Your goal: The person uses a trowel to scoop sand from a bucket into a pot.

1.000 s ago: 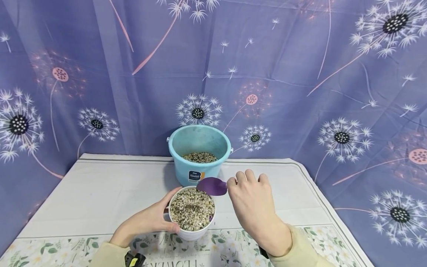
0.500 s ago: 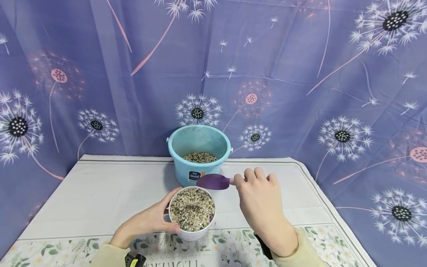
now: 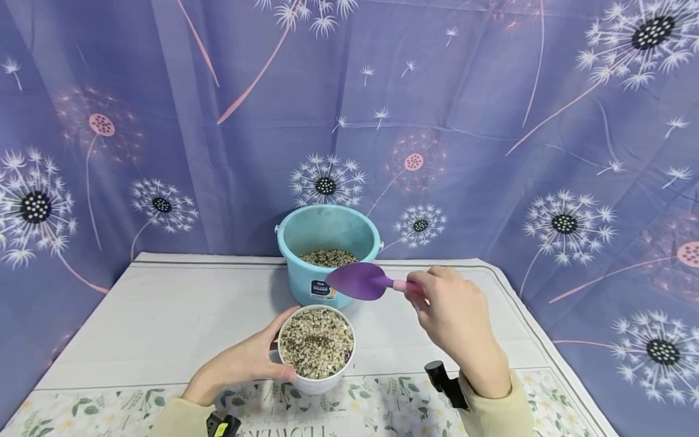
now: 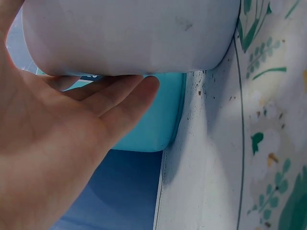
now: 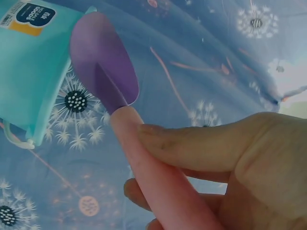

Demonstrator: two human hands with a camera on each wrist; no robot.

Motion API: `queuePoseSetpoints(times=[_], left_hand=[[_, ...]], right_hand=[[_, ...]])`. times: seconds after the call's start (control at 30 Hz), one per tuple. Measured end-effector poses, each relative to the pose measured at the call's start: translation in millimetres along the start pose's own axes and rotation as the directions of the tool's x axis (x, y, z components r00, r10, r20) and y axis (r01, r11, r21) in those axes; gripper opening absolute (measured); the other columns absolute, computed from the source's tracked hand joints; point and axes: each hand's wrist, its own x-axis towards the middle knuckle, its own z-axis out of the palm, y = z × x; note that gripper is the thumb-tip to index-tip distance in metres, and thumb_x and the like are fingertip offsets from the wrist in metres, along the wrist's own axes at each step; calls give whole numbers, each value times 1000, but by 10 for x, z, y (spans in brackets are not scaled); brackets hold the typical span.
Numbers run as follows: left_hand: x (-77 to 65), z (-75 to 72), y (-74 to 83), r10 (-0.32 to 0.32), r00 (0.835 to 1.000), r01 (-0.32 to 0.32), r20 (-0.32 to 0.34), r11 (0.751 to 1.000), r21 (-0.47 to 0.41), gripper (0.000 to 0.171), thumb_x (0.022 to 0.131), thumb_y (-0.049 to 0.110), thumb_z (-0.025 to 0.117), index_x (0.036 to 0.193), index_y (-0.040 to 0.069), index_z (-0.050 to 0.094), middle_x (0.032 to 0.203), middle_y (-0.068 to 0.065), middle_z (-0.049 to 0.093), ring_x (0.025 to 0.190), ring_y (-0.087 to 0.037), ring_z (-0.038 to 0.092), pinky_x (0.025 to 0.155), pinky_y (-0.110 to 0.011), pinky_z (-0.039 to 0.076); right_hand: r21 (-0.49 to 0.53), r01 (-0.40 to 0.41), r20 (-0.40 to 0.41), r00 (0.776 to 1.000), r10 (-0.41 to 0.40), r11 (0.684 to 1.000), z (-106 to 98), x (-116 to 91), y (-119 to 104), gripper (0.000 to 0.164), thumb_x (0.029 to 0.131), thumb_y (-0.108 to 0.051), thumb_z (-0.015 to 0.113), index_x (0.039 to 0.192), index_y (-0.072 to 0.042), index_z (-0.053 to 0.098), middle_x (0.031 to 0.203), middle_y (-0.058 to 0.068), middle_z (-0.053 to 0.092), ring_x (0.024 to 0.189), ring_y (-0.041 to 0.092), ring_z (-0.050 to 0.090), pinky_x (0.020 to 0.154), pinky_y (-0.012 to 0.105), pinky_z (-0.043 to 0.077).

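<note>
A white pot [image 3: 315, 385] stands on the table, filled close to its rim with a grainy tan and grey mix [image 3: 314, 340]. My left hand [image 3: 248, 363] holds it from the left side, thumb at the near rim and fingers toward the far side. In the left wrist view, the fingers [image 4: 127, 103] lie along the pot's wall [image 4: 134, 38]. With my right hand [image 3: 459, 312] I grip the pink handle [image 5: 153, 167] of a small garden trowel. Its purple blade [image 3: 357, 281] hovers above and beyond the pot, in front of the bucket. I see no mix on the blade.
Right behind the pot sits a light-blue bucket [image 3: 297, 276], with more grainy mix [image 3: 327, 258] low inside. A white cloth with a flowered front strip covers the table [image 3: 180, 315]. Blue dandelion-print curtains [image 3: 262, 152] enclose the back and sides. A few grains lie near the pot.
The trowel has moved away from above the pot, up and to the right, and its blade has turned. My right hand has rotated with it. The left hand and the pot stay in place.
</note>
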Motion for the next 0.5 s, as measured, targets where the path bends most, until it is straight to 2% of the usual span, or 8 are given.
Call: queuePoseSetpoints(times=[0.2,0.3,0.5], left_hand=[[1,0,3,2,1000,-2,-2,1000,-5,111,77,29,86,157,20,10,156,-15,26,138,-33,31,109,-45,32],[1,2,5,-9,1000,9,-1,1000,-11,111,77,28,86,157,21,10,156,-12,26,139,-31,31,109,-43,32],[-4,9,14,-12,1000,12,0,1000,-8,112,76,29,86,157,20,10,156,-14,25,139,-33,30,109,-51,30]], right_hand=[[71,-73,72,995,68,995,62,66,95,7,83,-22,79,86,-21,73,67,-7,51,59,15,48,44,34,39],[104,-100,97,991,90,990,91,122,132,10,85,-23,78,93,-19,74,71,-5,57,62,16,51,45,36,41],[159,-120,130,987,100,980,156,302,190,15,89,-29,74,97,-17,75,69,-2,56,60,18,48,47,34,38]])
